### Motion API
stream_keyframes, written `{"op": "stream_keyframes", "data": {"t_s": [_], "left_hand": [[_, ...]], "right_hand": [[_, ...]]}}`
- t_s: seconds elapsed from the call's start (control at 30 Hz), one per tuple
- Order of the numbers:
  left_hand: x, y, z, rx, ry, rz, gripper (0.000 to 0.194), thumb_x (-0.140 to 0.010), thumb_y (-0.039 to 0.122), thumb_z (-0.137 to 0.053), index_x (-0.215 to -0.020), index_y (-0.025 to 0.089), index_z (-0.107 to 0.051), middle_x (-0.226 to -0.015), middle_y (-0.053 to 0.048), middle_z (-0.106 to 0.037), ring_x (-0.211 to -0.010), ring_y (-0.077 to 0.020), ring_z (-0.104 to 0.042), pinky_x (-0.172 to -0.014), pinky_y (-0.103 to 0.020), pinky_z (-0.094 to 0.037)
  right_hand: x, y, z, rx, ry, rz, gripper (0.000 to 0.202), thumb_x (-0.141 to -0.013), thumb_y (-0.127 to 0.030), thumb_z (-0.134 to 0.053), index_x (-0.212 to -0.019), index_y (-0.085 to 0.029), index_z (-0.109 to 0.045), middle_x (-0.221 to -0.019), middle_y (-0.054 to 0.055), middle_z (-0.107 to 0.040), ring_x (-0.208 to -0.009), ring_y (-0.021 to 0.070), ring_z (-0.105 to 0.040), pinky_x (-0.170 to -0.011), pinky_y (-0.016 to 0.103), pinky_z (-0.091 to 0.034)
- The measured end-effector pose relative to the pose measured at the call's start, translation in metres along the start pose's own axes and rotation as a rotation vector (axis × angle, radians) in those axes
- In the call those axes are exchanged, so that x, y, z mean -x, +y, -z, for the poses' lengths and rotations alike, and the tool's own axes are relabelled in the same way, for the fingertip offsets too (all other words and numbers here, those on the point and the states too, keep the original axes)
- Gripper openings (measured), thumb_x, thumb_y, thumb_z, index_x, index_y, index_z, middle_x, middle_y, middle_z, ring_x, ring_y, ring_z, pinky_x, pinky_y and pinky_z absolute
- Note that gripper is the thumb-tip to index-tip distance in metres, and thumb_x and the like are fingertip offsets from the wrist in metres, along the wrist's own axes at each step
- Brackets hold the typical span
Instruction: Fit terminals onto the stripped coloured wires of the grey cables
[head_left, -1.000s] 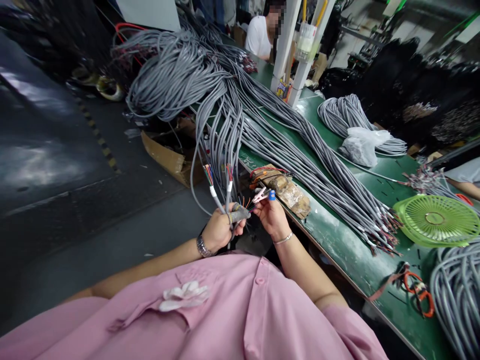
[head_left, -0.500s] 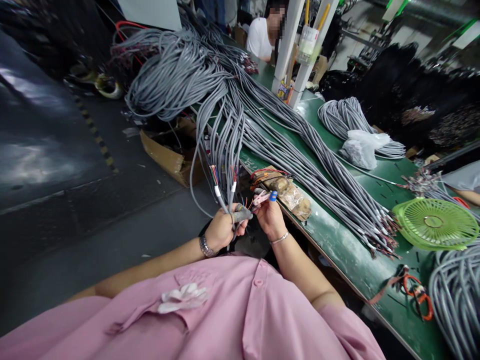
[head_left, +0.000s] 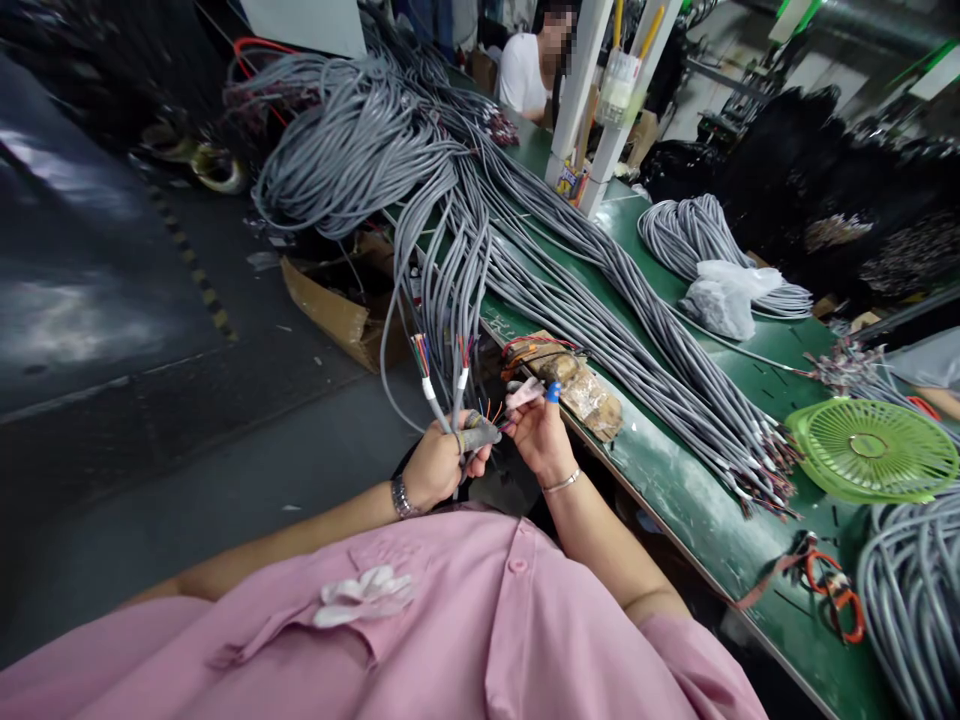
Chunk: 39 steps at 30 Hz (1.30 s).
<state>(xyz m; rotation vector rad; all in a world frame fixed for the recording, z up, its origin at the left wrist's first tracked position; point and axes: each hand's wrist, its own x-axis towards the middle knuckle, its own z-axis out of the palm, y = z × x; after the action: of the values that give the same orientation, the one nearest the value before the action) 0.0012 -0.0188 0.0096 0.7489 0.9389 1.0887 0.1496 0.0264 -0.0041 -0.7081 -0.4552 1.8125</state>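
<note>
My left hand (head_left: pixel 437 462) is closed round grey cables (head_left: pixel 444 412) below the table edge. Its thumb has a worn grey cover (head_left: pixel 480 434). Two cable ends with white bands and fanned coloured wires (head_left: pixel 421 357) stick up beyond this fist. Just to the right, my right hand (head_left: pixel 545 440) is closed, its fingertips pinching thin coloured wires (head_left: pixel 504 425) that come out by the left thumb. A blue cover (head_left: pixel 553 392) sits on one right fingertip, and a pale pink wrap (head_left: pixel 525 393) is beside it. The exact pinch point is small and partly hidden.
Long bundles of grey cable (head_left: pixel 600 290) lie along the green table (head_left: pixel 750 585). A padded brown block (head_left: pixel 581 385) is at its near edge. Further right are a green fan (head_left: pixel 870 448) and orange-handled scissors (head_left: pixel 836 595). A cardboard box (head_left: pixel 330 310) stands below; a co-worker (head_left: pixel 521 75) sits behind.
My left hand and its cables have shifted slightly left. The right hand has turned a little, its fingers lifting slightly, and the small gap between the hands has widened.
</note>
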Motion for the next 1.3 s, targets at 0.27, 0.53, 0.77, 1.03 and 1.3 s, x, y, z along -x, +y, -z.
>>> {"op": "stream_keyframes", "data": {"t_s": [0.27,0.53,0.77,1.03,1.3], "left_hand": [[0.005,0.002,-0.004,0.032,0.106,-0.048,0.018,-0.071,0.029,-0.072,-0.069,0.016,-0.059,-0.052,0.003,-0.059,-0.037,-0.0081,-0.049,-0.035,-0.019,-0.033],[-0.002,-0.001,-0.008,-0.001,0.090,-0.042,0.017,-0.070,0.029,-0.070,-0.067,0.017,-0.059,-0.052,0.002,-0.059,-0.037,-0.0091,-0.050,-0.035,-0.020,-0.034],[-0.007,-0.006,-0.005,-0.022,0.092,-0.027,0.018,-0.069,0.029,-0.070,-0.067,0.016,-0.058,-0.052,0.002,-0.059,-0.037,-0.0093,-0.051,-0.035,-0.020,-0.034],[-0.003,-0.002,-0.005,-0.028,0.074,-0.020,0.017,-0.069,0.028,-0.069,-0.067,0.017,-0.057,-0.052,0.002,-0.059,-0.037,-0.0088,-0.051,-0.035,-0.019,-0.032],[0.007,-0.008,0.006,-0.109,0.082,-0.044,0.020,-0.070,0.032,-0.070,-0.069,0.016,-0.059,-0.053,0.001,-0.061,-0.038,-0.0105,-0.054,-0.037,-0.020,-0.037]], "right_hand": [[0.005,-0.001,-0.002,0.078,0.033,0.038,0.036,-0.083,-0.052,-0.063,-0.091,-0.018,-0.067,-0.080,0.000,-0.066,-0.060,0.0083,-0.054,-0.054,0.019,-0.048],[0.000,-0.001,-0.006,0.005,0.135,-0.009,0.030,-0.083,-0.049,-0.064,-0.086,-0.019,-0.067,-0.079,0.000,-0.066,-0.061,0.0086,-0.055,-0.060,0.020,-0.048],[-0.004,0.003,-0.008,-0.082,0.090,0.074,0.023,-0.081,-0.042,-0.070,-0.083,-0.019,-0.067,-0.074,-0.002,-0.063,-0.060,0.0068,-0.052,-0.058,0.017,-0.047],[0.002,0.000,0.001,0.068,0.036,-0.026,0.053,-0.076,-0.071,-0.056,-0.091,-0.022,-0.066,-0.087,0.003,-0.068,-0.068,0.0124,-0.058,-0.062,0.025,-0.050],[0.036,0.007,0.007,0.402,-0.069,-0.056,0.037,-0.067,-0.046,-0.079,-0.089,-0.019,-0.067,-0.077,0.000,-0.063,-0.058,0.0087,-0.049,-0.055,0.022,-0.047]]}}
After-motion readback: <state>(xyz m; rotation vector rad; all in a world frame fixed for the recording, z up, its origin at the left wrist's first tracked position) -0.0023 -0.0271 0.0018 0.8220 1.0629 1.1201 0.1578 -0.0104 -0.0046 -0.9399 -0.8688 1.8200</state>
